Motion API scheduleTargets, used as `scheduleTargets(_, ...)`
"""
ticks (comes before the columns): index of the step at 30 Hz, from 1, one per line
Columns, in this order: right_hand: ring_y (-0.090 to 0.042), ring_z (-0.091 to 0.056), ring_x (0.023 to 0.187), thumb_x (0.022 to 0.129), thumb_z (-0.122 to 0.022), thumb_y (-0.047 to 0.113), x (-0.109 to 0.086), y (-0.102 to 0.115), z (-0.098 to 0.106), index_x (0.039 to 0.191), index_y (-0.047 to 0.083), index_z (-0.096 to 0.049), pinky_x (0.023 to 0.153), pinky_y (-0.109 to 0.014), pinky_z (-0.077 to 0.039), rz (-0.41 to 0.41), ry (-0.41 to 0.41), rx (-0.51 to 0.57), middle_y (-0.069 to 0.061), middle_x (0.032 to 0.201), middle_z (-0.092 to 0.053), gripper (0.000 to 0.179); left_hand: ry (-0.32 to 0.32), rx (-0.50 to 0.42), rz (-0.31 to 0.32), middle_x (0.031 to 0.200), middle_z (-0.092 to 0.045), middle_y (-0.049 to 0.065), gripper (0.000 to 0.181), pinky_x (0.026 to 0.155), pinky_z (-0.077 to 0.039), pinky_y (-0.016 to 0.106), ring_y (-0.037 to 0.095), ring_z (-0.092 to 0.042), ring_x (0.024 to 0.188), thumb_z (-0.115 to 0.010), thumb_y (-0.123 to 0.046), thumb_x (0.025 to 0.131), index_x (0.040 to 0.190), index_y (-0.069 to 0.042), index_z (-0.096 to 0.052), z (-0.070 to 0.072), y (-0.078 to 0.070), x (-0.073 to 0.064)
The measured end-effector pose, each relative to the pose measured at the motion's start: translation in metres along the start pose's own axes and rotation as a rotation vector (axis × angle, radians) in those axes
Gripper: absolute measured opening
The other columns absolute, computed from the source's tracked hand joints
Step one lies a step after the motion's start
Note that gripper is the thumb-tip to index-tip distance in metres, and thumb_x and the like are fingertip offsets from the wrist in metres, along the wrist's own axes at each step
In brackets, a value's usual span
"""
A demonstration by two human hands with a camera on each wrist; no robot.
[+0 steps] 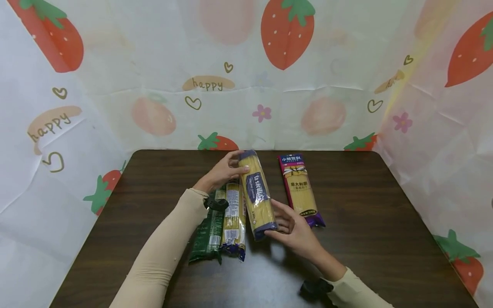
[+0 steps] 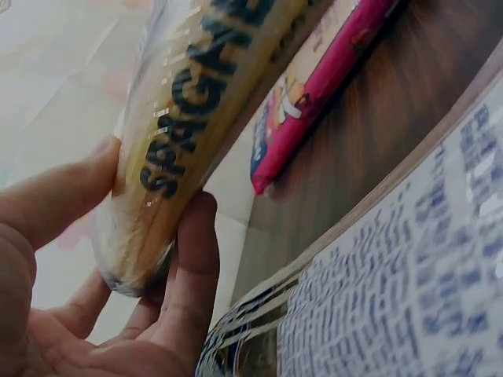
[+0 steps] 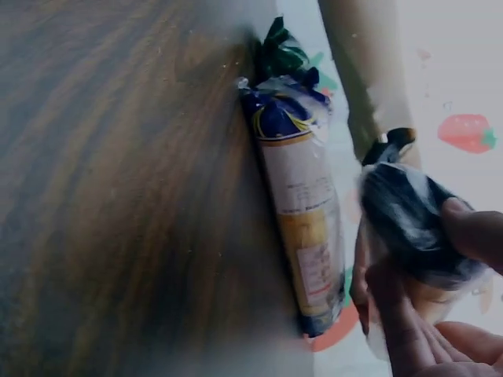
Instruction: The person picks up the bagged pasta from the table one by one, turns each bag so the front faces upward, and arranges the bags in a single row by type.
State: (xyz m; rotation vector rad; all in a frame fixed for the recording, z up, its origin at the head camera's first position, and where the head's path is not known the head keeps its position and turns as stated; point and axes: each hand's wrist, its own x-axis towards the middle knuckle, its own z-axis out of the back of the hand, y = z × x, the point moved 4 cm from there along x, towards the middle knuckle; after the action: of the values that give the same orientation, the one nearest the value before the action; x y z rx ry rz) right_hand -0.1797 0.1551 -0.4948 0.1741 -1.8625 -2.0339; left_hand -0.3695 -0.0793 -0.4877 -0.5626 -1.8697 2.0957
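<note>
Both hands hold a pack of spaghetti (image 1: 257, 190) with a blue label, raised over the table and tilted. My left hand (image 1: 225, 172) grips its far end; in the left wrist view the thumb (image 2: 86, 184) lies on one side of the pack and the fingers curl round the other. My right hand (image 1: 294, 231) pinches the near end, its dark blue tip (image 3: 420, 224) between thumb and fingers in the right wrist view. Just left of the held pack lies another pasta pack (image 1: 232, 214) with a white text panel, and beside that a green pack (image 1: 208, 233), partly hidden by the left wrist.
A purple and pink pasta pack (image 1: 299, 190) lies right of the held one. All rest on a dark wooden table (image 1: 366, 239). A strawberry-print sheet (image 1: 331, 64) hangs behind the table and along both sides.
</note>
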Motion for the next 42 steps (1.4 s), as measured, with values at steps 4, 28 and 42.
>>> scheduleTargets(4, -0.041, -0.069, 0.123, 0.087, -0.087, -0.004, 0.001, -0.004, 0.001, 0.167, 0.001, -0.034, 0.096, -0.035, -0.062, -0.061, 0.040, 0.002, -0.032, 0.140, -0.062, 0.095, -0.024, 0.041, 0.000, 0.167, -0.030, 0.022, 0.078, 0.113, -0.049, 0.057, 0.044, -0.053, 0.140, -0.078, -0.024, 0.103, 0.168, -0.026, -0.035, -0.005, 0.000, 0.001)
scheduleTargets(28, -0.042, -0.070, 0.122, 0.096, -0.080, -0.001, 0.015, -0.020, 0.019, 0.169, -0.003, -0.020, 0.095, -0.030, -0.061, -0.186, 0.131, -0.031, -0.034, 0.140, -0.061, 0.095, -0.045, 0.198, 0.069, 0.169, -0.035, 0.023, 0.079, 0.117, -0.045, 0.060, 0.044, -0.043, 0.150, -0.079, -0.030, 0.102, 0.167, -0.017, -0.036, -0.027, 0.003, 0.036)
scheduleTargets(42, -0.039, -0.072, 0.119, 0.096, -0.078, -0.005, 0.026, -0.028, 0.026, 0.168, -0.007, -0.022, 0.091, -0.028, -0.062, -0.248, 0.092, -0.044, -0.034, 0.138, -0.063, 0.091, 0.012, 0.247, 0.078, 0.171, -0.031, 0.023, 0.080, 0.123, -0.038, 0.059, 0.042, -0.035, 0.157, -0.074, -0.024, 0.105, 0.171, -0.013, -0.029, -0.029, 0.007, 0.047)
